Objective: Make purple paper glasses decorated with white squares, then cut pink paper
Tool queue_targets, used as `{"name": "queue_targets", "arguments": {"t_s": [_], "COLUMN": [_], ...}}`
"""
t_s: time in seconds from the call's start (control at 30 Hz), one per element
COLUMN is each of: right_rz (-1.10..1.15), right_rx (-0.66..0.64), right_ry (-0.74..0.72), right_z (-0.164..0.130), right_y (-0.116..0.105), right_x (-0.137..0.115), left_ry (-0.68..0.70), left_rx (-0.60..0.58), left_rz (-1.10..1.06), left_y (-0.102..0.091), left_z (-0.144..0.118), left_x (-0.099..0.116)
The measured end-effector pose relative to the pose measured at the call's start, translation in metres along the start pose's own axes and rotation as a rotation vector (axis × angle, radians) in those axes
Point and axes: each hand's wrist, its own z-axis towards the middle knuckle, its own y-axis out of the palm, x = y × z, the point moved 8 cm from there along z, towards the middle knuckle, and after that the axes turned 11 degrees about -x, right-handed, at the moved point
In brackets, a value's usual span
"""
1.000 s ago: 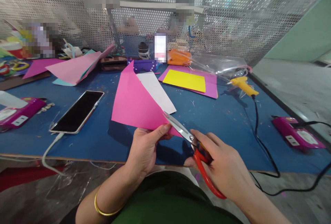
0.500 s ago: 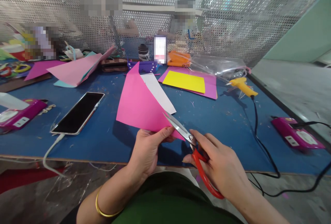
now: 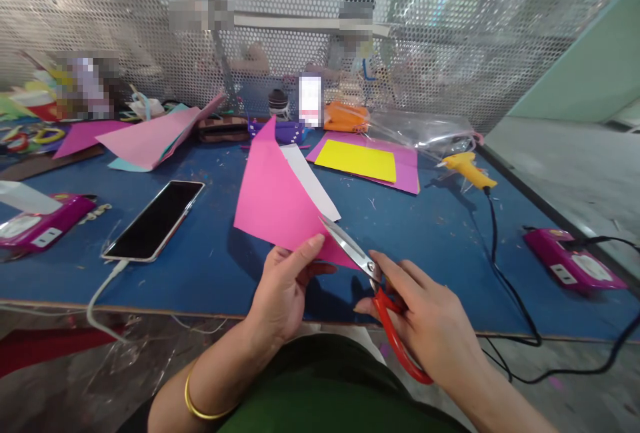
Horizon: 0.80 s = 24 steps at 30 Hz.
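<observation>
My left hand (image 3: 280, 289) pinches the near edge of a folded pink paper sheet (image 3: 275, 199), holding it tilted above the blue table (image 3: 200, 259). Its white underside (image 3: 311, 179) shows to the right of the fold. My right hand (image 3: 430, 326) grips red-handled scissors (image 3: 373, 279). The steel blades point up and left and meet the paper's lower right edge, just beside my left thumb.
A black phone (image 3: 155, 219) on a white cable lies at the left. Yellow and pink sheets (image 3: 357, 159) lie behind, with a yellow glue gun (image 3: 467, 169) and its black cord at the right. Magenta boxes (image 3: 570, 263) sit at both sides. A perforated metal screen backs the table.
The pink paper has turned and shifted right, standing steeper. My left thumb has slid up its edge. The scissors stay at the paper's lower right edge.
</observation>
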Motion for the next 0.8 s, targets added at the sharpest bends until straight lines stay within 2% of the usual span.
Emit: {"name": "queue_targets", "arguments": {"t_s": [0.13, 0.43, 0.8], "right_rz": [-0.012, 0.07, 0.027], "right_rx": [-0.002, -0.046, -0.005], "right_ry": [-0.004, 0.048, 0.017], "right_z": [0.0, -0.003, 0.002], "right_y": [-0.004, 0.004, 0.004], "right_x": [0.001, 0.001, -0.003], "left_ry": [0.049, 0.091, 0.051], "left_rx": [0.083, 0.22, 0.199], "left_rz": [-0.172, -0.218, -0.213], "left_y": [-0.006, -0.014, -0.012], "left_z": [0.003, -0.001, -0.003], "left_x": [0.008, 0.007, 0.0]}}
